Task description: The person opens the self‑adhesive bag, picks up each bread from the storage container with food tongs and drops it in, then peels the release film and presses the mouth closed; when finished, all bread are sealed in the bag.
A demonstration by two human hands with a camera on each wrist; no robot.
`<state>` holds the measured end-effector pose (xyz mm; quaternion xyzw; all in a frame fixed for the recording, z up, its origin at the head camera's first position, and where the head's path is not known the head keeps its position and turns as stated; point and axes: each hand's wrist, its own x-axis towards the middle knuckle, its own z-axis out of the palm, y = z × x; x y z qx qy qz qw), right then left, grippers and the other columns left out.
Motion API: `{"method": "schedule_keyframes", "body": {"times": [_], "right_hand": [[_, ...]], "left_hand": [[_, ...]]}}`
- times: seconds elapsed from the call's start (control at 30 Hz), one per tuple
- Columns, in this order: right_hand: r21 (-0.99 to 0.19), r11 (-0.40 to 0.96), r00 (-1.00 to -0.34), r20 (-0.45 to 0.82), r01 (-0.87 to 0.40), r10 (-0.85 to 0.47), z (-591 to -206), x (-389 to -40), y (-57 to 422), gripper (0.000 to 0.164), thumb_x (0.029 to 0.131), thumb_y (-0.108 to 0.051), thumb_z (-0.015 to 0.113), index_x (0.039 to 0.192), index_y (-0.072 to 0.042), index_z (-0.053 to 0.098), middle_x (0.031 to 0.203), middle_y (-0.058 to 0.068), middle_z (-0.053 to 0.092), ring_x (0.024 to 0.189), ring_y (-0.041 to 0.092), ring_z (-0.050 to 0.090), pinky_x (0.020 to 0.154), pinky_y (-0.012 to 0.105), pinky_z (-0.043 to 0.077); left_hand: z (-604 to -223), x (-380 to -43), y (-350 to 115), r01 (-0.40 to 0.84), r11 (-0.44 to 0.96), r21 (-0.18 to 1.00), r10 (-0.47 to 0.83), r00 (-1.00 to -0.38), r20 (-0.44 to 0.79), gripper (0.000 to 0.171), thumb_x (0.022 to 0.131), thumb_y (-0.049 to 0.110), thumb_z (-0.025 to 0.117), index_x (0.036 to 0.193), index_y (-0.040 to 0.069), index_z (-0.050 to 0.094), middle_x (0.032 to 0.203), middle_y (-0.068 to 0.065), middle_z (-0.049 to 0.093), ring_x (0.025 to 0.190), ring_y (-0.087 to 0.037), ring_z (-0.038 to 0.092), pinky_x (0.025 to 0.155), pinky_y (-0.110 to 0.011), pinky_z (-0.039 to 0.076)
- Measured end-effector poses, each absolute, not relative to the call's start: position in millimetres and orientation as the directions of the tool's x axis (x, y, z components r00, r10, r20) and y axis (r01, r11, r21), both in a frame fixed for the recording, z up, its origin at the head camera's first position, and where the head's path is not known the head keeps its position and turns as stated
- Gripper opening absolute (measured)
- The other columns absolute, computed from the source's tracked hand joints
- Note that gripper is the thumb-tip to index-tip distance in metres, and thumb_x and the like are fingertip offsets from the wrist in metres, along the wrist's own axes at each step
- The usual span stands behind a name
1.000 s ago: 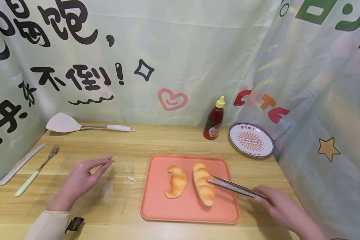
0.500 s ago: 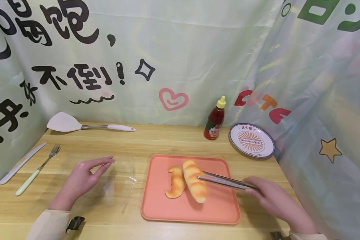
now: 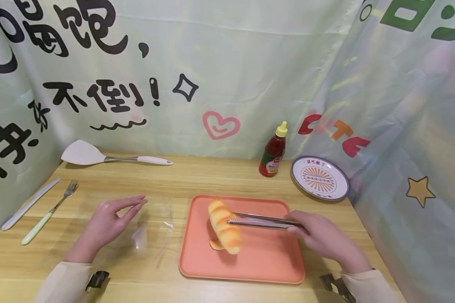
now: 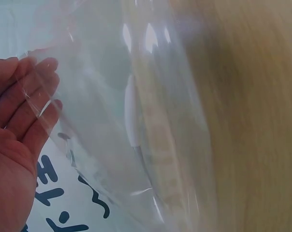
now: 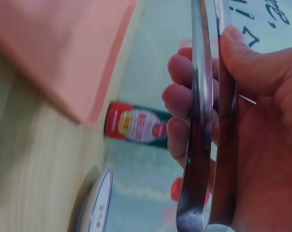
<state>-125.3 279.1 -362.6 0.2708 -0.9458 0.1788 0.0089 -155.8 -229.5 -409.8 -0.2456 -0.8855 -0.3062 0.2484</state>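
My left hand [image 3: 108, 225] pinches the edge of a clear plastic bag [image 4: 102, 96], which hangs over the table left of the tray. In the right wrist view, the fingers and thumb of my right hand [image 3: 322, 237] are wrapped around metal tongs [image 5: 201, 111]. The tongs' tips hold a long striped bread roll [image 3: 224, 227] above the left half of a pink tray [image 3: 273, 261]. Mostly hidden behind the roll is a small croissant [image 3: 217, 245] on the tray; only its lower end shows.
A white spatula [image 3: 117, 158] lies along the back. At the far left are a table knife [image 3: 30, 204] and a fork [image 3: 49, 212]. A sauce bottle [image 3: 273, 153] and a patterned plate [image 3: 319, 178] stand at the back right, before the hanging cloth [image 3: 250, 50].
My right hand has carried the bread roll leftward in the tongs, from the tray's right half until it covers most of the croissant. The left hand with the bag stays nearly still.
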Motion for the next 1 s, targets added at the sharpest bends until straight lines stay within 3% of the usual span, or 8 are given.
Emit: {"method": "schedule_keyframes", "body": {"times": [0.2,0.33,0.47,0.7,1.0], "right_hand": [[-0.33,0.756,-0.823,0.157,-0.565,-0.546,-370.6,-133.7,262.4,0.02,0.092,-0.017,0.07,0.112,-0.014,0.068,0.102,-0.007,0.067,0.092,0.012,0.063,0.081,0.04,0.054],[-0.345,0.743,-0.816,0.164,-0.574,-0.554,-373.4,-139.1,253.1,0.019,0.092,-0.019,0.07,0.111,-0.015,0.068,0.1,-0.009,0.066,0.089,0.011,0.063,0.08,0.04,0.053],[-0.343,0.737,-0.81,0.159,-0.582,-0.565,-374.2,-143.6,245.0,0.019,0.093,-0.022,0.068,0.112,-0.017,0.067,0.102,-0.01,0.066,0.092,0.012,0.062,0.082,0.041,0.052],[-0.346,0.722,-0.794,0.139,-0.599,-0.592,-373.4,-152.1,231.1,0.017,0.095,-0.022,0.067,0.11,-0.015,0.068,0.104,-0.008,0.067,0.097,0.014,0.063,0.086,0.041,0.052],[-0.342,0.694,-0.764,0.132,-0.633,-0.632,-375.3,-162.3,212.1,0.013,0.094,-0.02,0.069,0.106,-0.017,0.069,0.094,-0.014,0.064,0.085,0.005,0.06,0.078,0.035,0.052]], "left_hand": [[-409.9,-157.0,-226.9,0.583,0.683,0.44,0.282,-0.766,0.577,0.023,0.084,-0.002,0.074,0.104,0.007,0.077,0.111,-0.009,0.071,0.057,-0.004,0.06,0.06,-0.015,0.045],[-410.8,-157.3,-226.3,0.574,0.692,0.437,0.277,-0.771,0.574,0.022,0.085,-0.001,0.074,0.104,0.009,0.077,0.112,-0.006,0.071,0.08,-0.017,0.07,0.073,-0.008,0.044],[-412.0,-156.8,-226.9,0.57,0.692,0.442,0.275,-0.775,0.569,0.023,0.085,-0.001,0.074,0.105,0.01,0.077,0.112,-0.006,0.071,0.091,-0.026,0.07,0.083,-0.003,0.039],[-410.4,-155.1,-226.7,0.578,0.685,0.444,0.284,-0.772,0.568,0.023,0.084,-0.002,0.075,0.104,0.008,0.077,0.111,-0.007,0.072,0.093,-0.028,0.07,0.084,-0.002,0.036],[-409.8,-155.1,-227.1,0.573,0.692,0.44,0.281,-0.774,0.568,0.024,0.083,-0.002,0.075,0.104,0.01,0.077,0.111,-0.006,0.071,0.091,-0.027,0.071,0.084,-0.002,0.037]]}}
